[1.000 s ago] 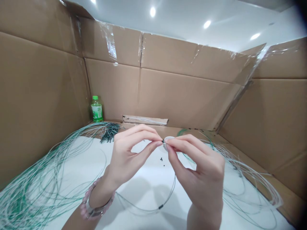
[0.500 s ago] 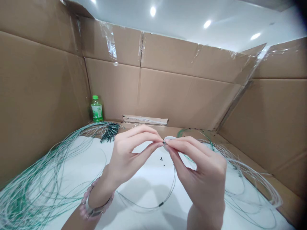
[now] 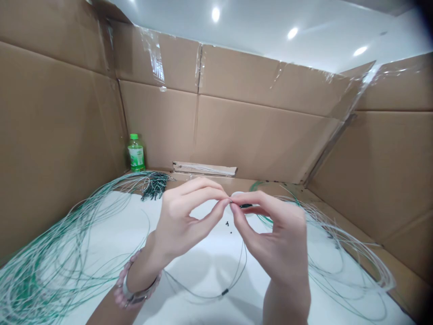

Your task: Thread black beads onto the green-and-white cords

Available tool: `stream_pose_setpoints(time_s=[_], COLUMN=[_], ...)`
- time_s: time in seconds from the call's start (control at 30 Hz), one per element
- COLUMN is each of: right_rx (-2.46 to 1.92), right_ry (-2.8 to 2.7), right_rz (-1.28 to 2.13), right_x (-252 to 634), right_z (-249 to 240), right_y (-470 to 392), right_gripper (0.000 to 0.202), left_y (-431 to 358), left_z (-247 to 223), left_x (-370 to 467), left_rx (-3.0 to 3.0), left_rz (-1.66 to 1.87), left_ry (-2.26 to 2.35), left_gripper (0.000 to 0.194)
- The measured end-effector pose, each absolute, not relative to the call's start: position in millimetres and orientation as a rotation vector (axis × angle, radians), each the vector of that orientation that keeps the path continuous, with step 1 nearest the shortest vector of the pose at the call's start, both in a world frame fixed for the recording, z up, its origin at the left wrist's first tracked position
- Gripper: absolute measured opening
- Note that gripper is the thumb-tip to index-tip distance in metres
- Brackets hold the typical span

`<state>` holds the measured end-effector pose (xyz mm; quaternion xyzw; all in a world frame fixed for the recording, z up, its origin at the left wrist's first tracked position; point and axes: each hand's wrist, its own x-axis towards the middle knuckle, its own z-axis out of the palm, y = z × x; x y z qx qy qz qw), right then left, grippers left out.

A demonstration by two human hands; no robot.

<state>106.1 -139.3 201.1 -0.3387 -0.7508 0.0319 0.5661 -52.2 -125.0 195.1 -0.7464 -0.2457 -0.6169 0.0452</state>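
Observation:
My left hand (image 3: pixel 191 214) and my right hand (image 3: pixel 272 225) meet fingertip to fingertip over the white surface, each closed in a pinch. A tiny dark piece shows between the fingertips; its kind is too small to make out. A thin cord (image 3: pixel 199 295) hangs in a loop below my hands, with a short black sleeve (image 3: pixel 225 292) on it. The ends of the cord are hidden by my fingers and left wrist. Behind my right fingers a small white round dish (image 3: pixel 237 194) with dark contents is partly covered. Several black bits (image 3: pixel 227 224) lie on the surface below the fingertips.
Green and white cords (image 3: pixel 43 271) lie in a large tangle at left, with a dark bunch of ends (image 3: pixel 155 186) behind. More pale cords (image 3: pixel 368 257) coil at right. A green bottle (image 3: pixel 136 153) stands in the back left corner. Cardboard walls (image 3: pixel 264 135) enclose the surface.
My right hand has shifted slightly left and its fingers have changed position, showing more of the dish's dark contents. The cord loop and its sleeve have moved a little left. My left hand is nearly still.

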Motion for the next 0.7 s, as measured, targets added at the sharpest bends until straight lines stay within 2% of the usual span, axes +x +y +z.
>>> stream_pose_setpoints(time_s=[0.23,0.37,0.57,0.63,0.7], right_rx=[-1.025,-0.979,-0.935,-0.908,-0.878], right_ry=[-2.023,-1.916,-1.771,-1.711,-1.657], right_rz=[0.336,0.465,0.475,0.455,0.436], right_x=[126.9,129.9,128.5,129.6,130.5], right_z=[206.7,208.5,205.7,206.1,207.2], right_y=[-132.2,-121.7,-108.5,-108.2,-109.7], right_gripper=[0.007,0.005,0.008,0.007,0.008], left_y=[-113.8,-105.8,-71.7,-49.3,-26.7], left_z=[191.0,185.2,168.6,151.8,127.1], left_x=[-43.5,-34.1,-29.1,-25.8,-20.0], left_rx=[-2.234,-2.320,-2.520,-2.715,-2.932], left_rz=[-1.895,-1.921,-2.194,-2.084,-1.701], left_ry=[-0.785,-0.788,-0.839,-1.013,-1.300], left_gripper=[0.010,0.009,0.015,0.027,0.032])
